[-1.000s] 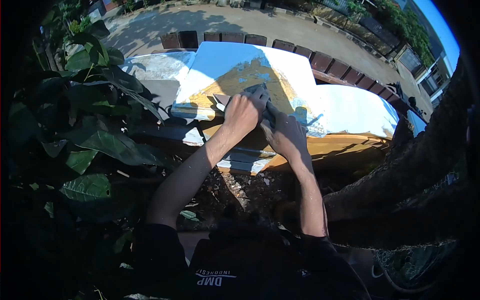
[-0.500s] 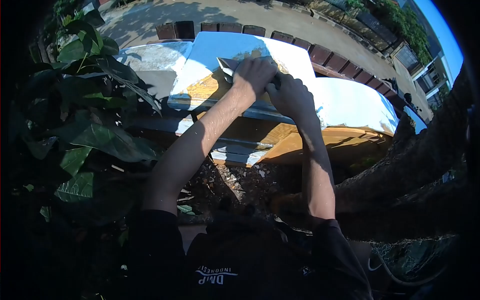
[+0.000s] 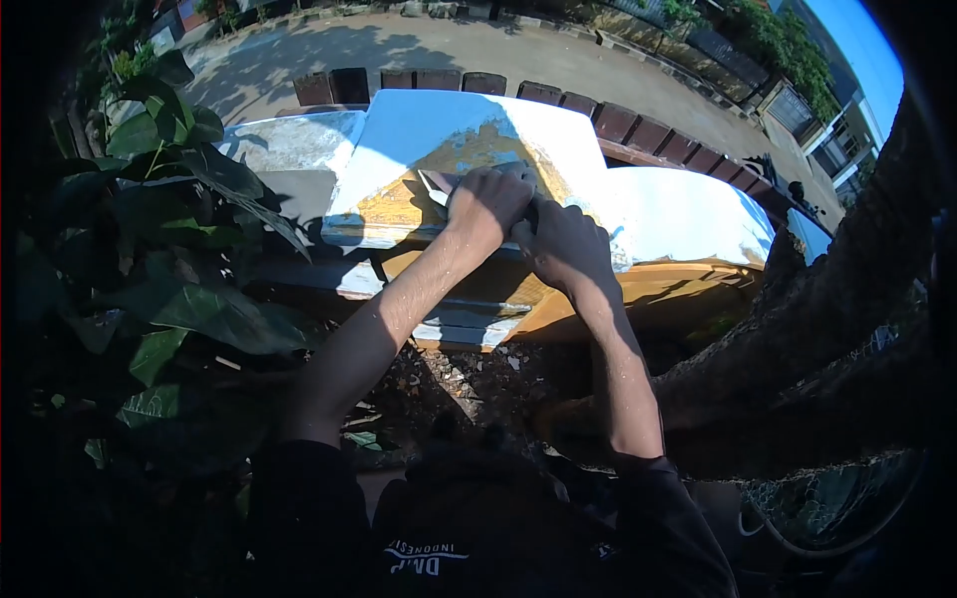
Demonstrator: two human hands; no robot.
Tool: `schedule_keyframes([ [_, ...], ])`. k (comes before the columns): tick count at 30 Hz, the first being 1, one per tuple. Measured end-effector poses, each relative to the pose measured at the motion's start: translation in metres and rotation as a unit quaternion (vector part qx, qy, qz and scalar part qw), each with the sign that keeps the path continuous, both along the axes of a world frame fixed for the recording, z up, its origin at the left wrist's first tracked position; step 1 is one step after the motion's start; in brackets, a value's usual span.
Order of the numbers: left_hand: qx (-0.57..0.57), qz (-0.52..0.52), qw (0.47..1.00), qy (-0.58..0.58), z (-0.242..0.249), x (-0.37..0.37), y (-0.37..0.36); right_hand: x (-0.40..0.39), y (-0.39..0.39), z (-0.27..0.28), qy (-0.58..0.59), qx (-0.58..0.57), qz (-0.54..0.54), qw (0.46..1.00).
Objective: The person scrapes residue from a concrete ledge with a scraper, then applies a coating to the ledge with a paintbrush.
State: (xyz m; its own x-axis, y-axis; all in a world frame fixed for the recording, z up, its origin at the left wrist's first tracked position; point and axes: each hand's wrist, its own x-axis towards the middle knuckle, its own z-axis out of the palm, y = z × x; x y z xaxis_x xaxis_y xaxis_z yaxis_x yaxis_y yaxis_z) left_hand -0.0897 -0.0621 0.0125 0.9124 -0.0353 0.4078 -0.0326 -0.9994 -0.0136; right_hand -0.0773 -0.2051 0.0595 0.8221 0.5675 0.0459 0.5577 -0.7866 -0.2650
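My left hand (image 3: 488,207) is closed over a scraper with a flat metal blade (image 3: 436,187), whose pointed end sticks out to the left. Just to its right, my right hand (image 3: 566,244) is wrapped round what looks like the dark handle of the same tool, mostly hidden by the fingers. Both hands rest low over a white painted panel (image 3: 404,125). Around the blade the paint is worn away, baring a yellow-brown and grey patch (image 3: 374,211). Shadow from my arms covers part of this patch.
A curved white section with an orange underside (image 3: 678,211) adjoins on the right. Behind runs a row of dark brown slats (image 3: 618,122), with a road (image 3: 419,45) beyond. Large leaves (image 3: 189,299) crowd the left; a thick trunk (image 3: 827,319) stands on the right.
Both hands and the scraper have moved a short way toward me over the panel, uncovering more of the bare patch beyond them. The camera view has shifted slightly.
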Motion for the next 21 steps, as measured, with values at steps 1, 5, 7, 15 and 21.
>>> schedule_keyframes([
  [1, 0.043, -0.008, 0.993, -0.107, -0.020, 0.001, 0.000, -0.003, -0.009, -0.020, -0.067, 0.050, 0.028, 0.996],
  [5, 0.003, -0.008, 1.000, -0.016, 0.017, 0.017, 0.019, 0.030, 0.020, -0.005, -0.005, 0.051, 0.019, 0.999],
  [7, -0.029, -0.002, 0.998, -0.055, 0.030, 0.029, 0.024, 0.048, 0.028, 0.013, -0.032, 0.020, 0.049, 0.998],
  [15, -0.042, -0.042, 0.995, -0.080, 0.021, 0.033, 0.036, 0.048, 0.031, 0.007, -0.045, 0.032, 0.039, 0.998],
  [21, -0.002, -0.014, 0.994, -0.110, -0.007, 0.026, 0.020, 0.022, 0.013, -0.008, -0.063, 0.058, 0.033, 0.996],
])
